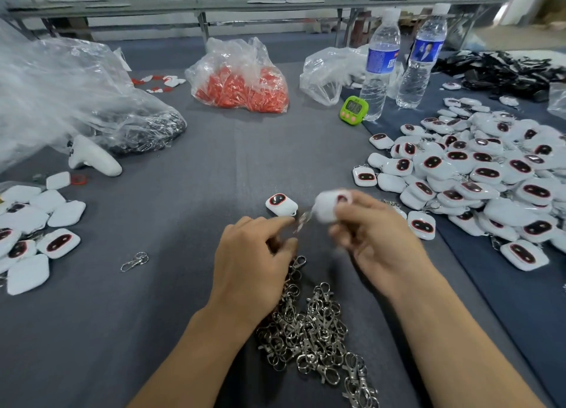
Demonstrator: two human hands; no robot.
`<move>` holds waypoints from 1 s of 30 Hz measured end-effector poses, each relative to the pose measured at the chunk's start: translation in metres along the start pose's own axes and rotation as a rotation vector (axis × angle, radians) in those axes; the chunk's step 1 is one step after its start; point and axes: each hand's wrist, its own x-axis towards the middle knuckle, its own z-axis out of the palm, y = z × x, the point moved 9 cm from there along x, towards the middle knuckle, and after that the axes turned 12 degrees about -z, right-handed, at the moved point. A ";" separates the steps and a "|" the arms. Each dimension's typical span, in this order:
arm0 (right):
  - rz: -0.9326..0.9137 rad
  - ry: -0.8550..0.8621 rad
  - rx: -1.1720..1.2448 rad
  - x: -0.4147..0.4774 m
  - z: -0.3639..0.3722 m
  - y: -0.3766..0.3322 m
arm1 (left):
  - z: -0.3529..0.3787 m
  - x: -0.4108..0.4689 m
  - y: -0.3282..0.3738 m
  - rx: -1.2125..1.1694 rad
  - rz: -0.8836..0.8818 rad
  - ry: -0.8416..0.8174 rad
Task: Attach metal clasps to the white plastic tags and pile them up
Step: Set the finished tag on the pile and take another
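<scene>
While both hands met above its middle, the grey worktop (183, 300) carried everything. Big clear plastic bag (61, 80) at far left, dark metal parts showing inside its lower end. Large pile of white tags (490, 175) spread on the right, many face-up with dark red-rimmed ovals, some with clasps showing. Bag of orange parts (242, 83) at the back centre. Heap of metal clasps (315, 340) lay near the front between the forearms, partly under the left wrist. Smaller batch of tags (27, 224) at the left edge. Two water bottles (379, 61) stood upright back right, green timer (353, 109) just beside the nearer one. Left grip (251, 254) pinched a clasp (301, 221) at thumb and forefinger, motion-blurred. Right grip (376, 233) grasped a white tag (329, 207), raised off the worktop, touching that clasp, also blurred. Lone tag (281, 205) lay face-up just behind the left fingertips. Stray clasp (134, 261) lay apart, left of the hands.
</scene>
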 end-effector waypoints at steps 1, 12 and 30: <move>-0.023 0.057 0.239 0.004 -0.009 -0.008 | 0.001 0.001 -0.007 -0.047 -0.062 -0.031; -0.488 -0.203 -1.020 0.011 0.037 0.001 | 0.022 0.001 -0.005 -0.035 -0.053 -0.404; -0.496 -0.265 -1.190 -0.006 0.043 -0.006 | -0.005 0.015 -0.040 -0.714 -0.378 -0.069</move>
